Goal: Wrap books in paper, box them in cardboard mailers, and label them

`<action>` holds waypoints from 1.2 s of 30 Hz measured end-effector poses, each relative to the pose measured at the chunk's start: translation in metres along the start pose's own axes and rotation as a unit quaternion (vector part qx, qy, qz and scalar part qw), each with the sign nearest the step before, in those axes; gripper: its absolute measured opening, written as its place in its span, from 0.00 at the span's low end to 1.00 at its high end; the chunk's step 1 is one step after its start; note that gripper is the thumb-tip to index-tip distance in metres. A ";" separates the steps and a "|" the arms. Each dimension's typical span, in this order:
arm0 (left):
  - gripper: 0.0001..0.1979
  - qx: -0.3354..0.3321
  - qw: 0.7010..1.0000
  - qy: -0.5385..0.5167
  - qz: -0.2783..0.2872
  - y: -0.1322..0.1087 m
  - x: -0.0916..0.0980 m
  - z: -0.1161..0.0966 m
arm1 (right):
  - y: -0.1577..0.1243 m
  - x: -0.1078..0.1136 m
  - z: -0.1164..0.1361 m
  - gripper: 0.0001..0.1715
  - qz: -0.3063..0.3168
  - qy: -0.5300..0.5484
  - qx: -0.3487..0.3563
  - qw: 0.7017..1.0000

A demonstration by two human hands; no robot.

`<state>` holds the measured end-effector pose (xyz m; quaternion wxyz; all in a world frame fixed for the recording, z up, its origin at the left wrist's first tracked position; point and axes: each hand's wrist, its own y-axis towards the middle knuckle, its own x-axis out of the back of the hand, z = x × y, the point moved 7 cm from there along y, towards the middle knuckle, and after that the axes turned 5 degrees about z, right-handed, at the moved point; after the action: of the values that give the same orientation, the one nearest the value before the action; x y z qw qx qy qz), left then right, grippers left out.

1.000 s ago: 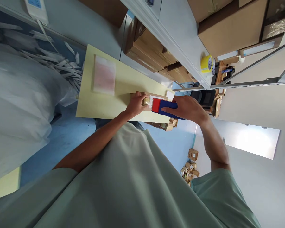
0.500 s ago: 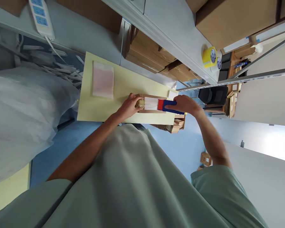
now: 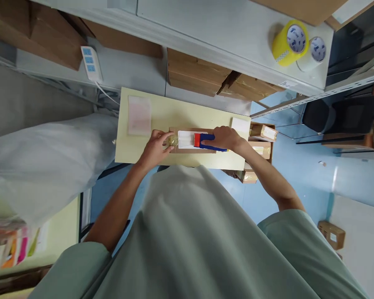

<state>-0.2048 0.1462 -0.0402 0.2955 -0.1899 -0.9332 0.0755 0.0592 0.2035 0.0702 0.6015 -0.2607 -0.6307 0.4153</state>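
Right hand [image 3: 222, 138] tight round red-blue dispenser [image 3: 202, 140], apparently against cardboard box [image 3: 191, 151], white pad [image 3: 240, 124] nearby

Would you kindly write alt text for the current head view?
A person's right hand grips a blue-and-red tool over the white label on a brown cardboard box, with the left hand at its taped end. The box lies on a pale-yellow rectangular table, near a grey shelf holding a yellow tape roll.

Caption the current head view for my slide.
Left hand at a brown box's taped end, right hand gripping a red-and-blue tool over its white label.
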 end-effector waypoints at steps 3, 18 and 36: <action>0.32 -0.008 0.996 0.073 -0.042 -0.002 -0.006 -0.028 | 0.003 0.002 0.001 0.35 0.004 0.000 0.018 1.000; 0.51 0.138 0.962 0.123 -0.199 0.024 -0.057 -0.049 | 0.012 0.000 0.003 0.32 0.003 0.036 0.068 0.997; 0.42 0.138 0.967 0.137 -0.166 0.030 -0.068 -0.065 | -0.047 -0.025 -0.167 0.43 0.054 0.070 0.012 0.996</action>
<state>-0.1067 0.1480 -0.0305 0.4526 0.0016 -0.8826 0.1270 0.2336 0.1932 0.0850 0.6236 -0.3156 -0.5670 0.4359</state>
